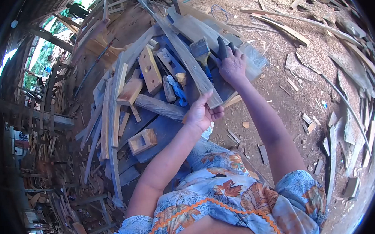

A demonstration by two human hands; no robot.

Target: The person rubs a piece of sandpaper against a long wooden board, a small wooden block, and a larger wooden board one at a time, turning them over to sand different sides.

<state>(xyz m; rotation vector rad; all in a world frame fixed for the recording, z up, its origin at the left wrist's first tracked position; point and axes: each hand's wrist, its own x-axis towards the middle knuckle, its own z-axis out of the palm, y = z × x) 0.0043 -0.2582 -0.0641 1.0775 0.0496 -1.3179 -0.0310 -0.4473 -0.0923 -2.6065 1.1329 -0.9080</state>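
Note:
My left hand point(201, 112) is closed around the near end of a long, narrow wooden board point(186, 60), which runs away from me across the worktable. My right hand point(233, 66) is at the table's right side, its fingers stretched forward. Dark coverings or dark pieces point(222, 47) show at its fingertips; I cannot make out which. Just left of that hand lies a wide paintbrush point(200, 50) with pale bristles. Left of the board are a wooden block with holes point(150, 70), a wooden hand plane point(170, 62) and a crumpled blue item point(178, 92).
More boards point(114, 106) lean along the table's left side. A wooden block with a square hole point(142, 141) lies near the front. Clear plastic point(255, 61) sits at the right edge. Wood strips point(283, 27) and shavings cover the ground point(280, 94) on the right.

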